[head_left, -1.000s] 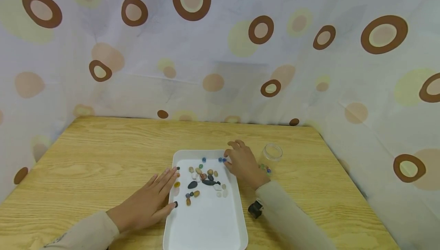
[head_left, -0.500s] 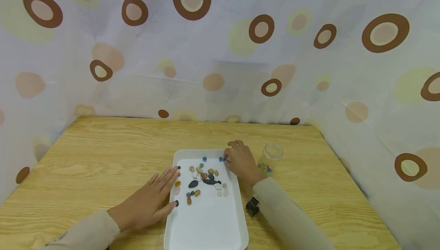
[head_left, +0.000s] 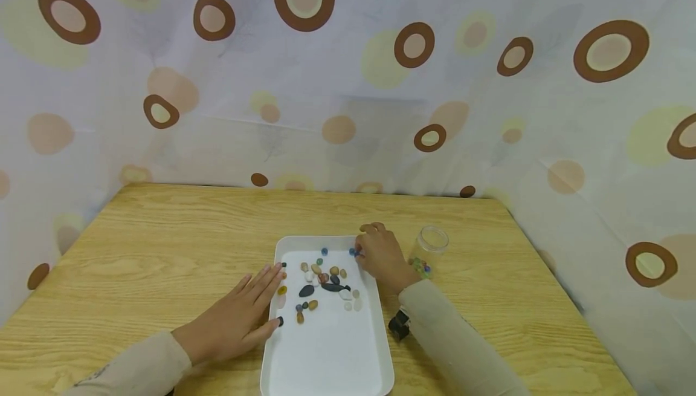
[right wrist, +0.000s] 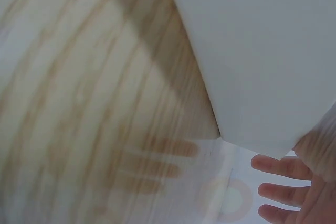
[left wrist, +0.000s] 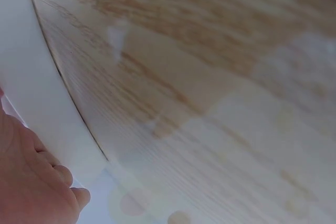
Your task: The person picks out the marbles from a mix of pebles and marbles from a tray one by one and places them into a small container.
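A white tray (head_left: pixel 328 353) lies on the wooden table, its far half scattered with small stones and marbles. My left hand (head_left: pixel 231 323) rests along its left rim, fingers straight; in the left wrist view this hand (left wrist: pixel 34 182) shows beside the white tray wall. My right hand (head_left: pixel 383 258) reaches over the far right corner, thumb and index finger pinching a small blue marble, partly hidden by the fingertips. Close beside it sits another blue marble (head_left: pixel 352 251). In the right wrist view the other fingers of my right hand (right wrist: pixel 302 190) stretch past the tray edge.
Right of the tray stands a clear jar (head_left: pixel 432 248) with several coloured marbles at its bottom. Dark stones (head_left: pixel 307 291) and a yellow stone (head_left: pixel 282 290) lie in the tray. A patterned curtain (head_left: pixel 337 81) hangs behind the table (head_left: pixel 190 233).
The right thumb and index finger have closed in on the blue marble at the far right corner, covering more of it. The left hand stays on the rim.
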A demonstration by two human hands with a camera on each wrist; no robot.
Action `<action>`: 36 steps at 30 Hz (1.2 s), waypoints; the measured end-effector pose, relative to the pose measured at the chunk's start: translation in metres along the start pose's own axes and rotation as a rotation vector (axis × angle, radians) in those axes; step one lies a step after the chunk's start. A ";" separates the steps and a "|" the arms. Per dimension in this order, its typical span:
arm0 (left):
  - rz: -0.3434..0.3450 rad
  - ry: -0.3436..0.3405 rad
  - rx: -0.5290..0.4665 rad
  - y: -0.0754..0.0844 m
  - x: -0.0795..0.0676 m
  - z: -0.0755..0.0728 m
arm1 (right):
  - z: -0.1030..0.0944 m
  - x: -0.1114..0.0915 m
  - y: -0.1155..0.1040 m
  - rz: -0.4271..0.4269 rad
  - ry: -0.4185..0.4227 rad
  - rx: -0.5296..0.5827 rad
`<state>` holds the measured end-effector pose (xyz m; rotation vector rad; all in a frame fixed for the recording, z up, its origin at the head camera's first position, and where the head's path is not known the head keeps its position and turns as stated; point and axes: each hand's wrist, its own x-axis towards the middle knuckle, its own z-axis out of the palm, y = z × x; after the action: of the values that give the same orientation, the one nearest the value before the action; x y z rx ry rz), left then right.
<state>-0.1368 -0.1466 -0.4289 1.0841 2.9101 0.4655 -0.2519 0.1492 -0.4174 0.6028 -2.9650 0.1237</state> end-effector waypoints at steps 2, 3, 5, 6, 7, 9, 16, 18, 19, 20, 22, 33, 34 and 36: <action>0.000 -0.003 0.001 0.000 0.000 0.000 | 0.000 0.000 0.000 -0.006 0.007 -0.003; -0.004 -0.007 0.001 0.000 0.000 0.001 | 0.000 0.000 0.000 -0.011 0.011 -0.006; -0.010 -0.016 -0.003 0.000 0.000 0.001 | -0.001 -0.001 0.001 -0.019 0.021 -0.005; -0.011 -0.016 -0.003 -0.001 0.001 0.001 | -0.001 -0.001 0.001 -0.023 0.024 -0.006; -0.012 -0.017 0.000 -0.001 0.001 0.002 | -0.002 -0.001 0.001 -0.029 0.032 -0.007; -0.013 -0.017 -0.002 -0.001 0.001 0.002 | -0.004 -0.002 0.000 -0.039 0.046 -0.010; -0.010 -0.018 0.003 -0.001 0.002 0.000 | -0.028 -0.009 -0.004 -0.057 0.119 -0.026; -0.008 -0.017 0.002 -0.001 0.002 0.000 | -0.037 -0.012 -0.004 -0.070 0.158 -0.027; -0.007 -0.017 0.002 -0.001 0.002 0.000 | -0.042 -0.014 -0.004 -0.078 0.181 -0.026; -0.007 -0.016 0.003 -0.001 0.001 0.000 | -0.046 -0.016 -0.003 -0.085 0.206 -0.026; -0.007 -0.013 0.006 -0.001 0.001 0.001 | -0.055 -0.021 -0.001 -0.096 0.257 -0.019; -0.005 -0.005 0.003 -0.001 0.001 0.002 | -0.083 -0.046 0.028 -0.101 0.460 0.088; -0.005 -0.007 0.001 -0.001 0.001 0.002 | -0.084 -0.049 0.032 -0.091 0.467 0.098; -0.006 -0.010 -0.004 -0.001 0.001 0.003 | -0.085 -0.053 0.039 -0.069 0.479 0.109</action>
<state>-0.1381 -0.1460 -0.4315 1.0735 2.9016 0.4649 -0.2103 0.2138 -0.3418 0.5895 -2.4841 0.3683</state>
